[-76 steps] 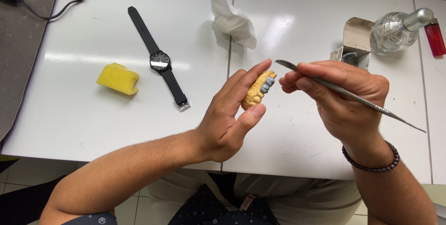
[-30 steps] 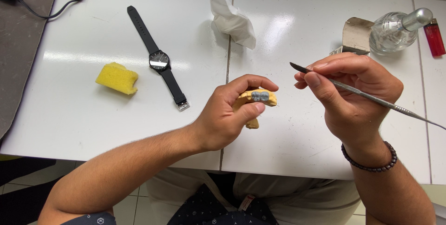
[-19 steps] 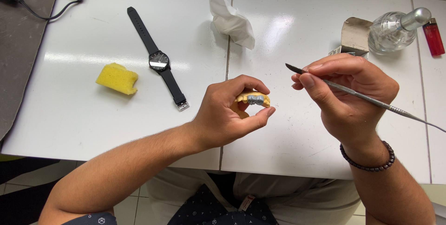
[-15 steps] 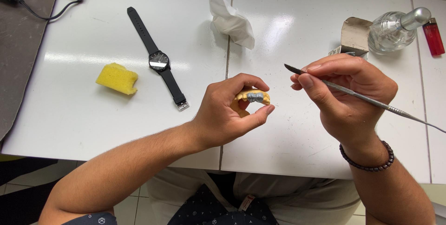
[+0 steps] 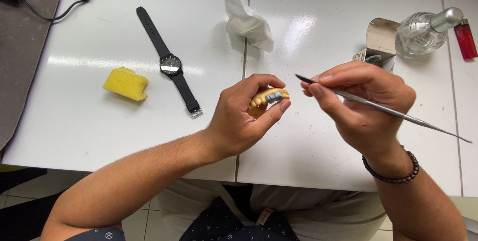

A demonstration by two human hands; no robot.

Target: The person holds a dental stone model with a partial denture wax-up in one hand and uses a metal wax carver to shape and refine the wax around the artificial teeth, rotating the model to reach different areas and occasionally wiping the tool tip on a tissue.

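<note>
pinched between thumb and fingers of the left hand [image 5: 239, 121], a yellow dental model [image 5: 268, 100] with grey teeth sits above the bench's [image 5: 298, 141] front edge. right hand [image 5: 366, 104] grips a thin metal instrument [image 5: 393, 113] like a pen, tip just beside the model. wristwatch [image 5: 172, 64] and yellow sponge [image 5: 125, 83] lie left; crumpled tissue [image 5: 249, 20] toward the back edge.

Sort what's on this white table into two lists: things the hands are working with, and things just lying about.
In use:
- yellow dental model with grey teeth, held in the left hand
- thin metal hand tool, held in the right hand

Lying about:
- black wristwatch
- yellow sponge piece
- crumpled white tissue
- small open cardboard box
- clear glass bottle
- red lighter
</note>
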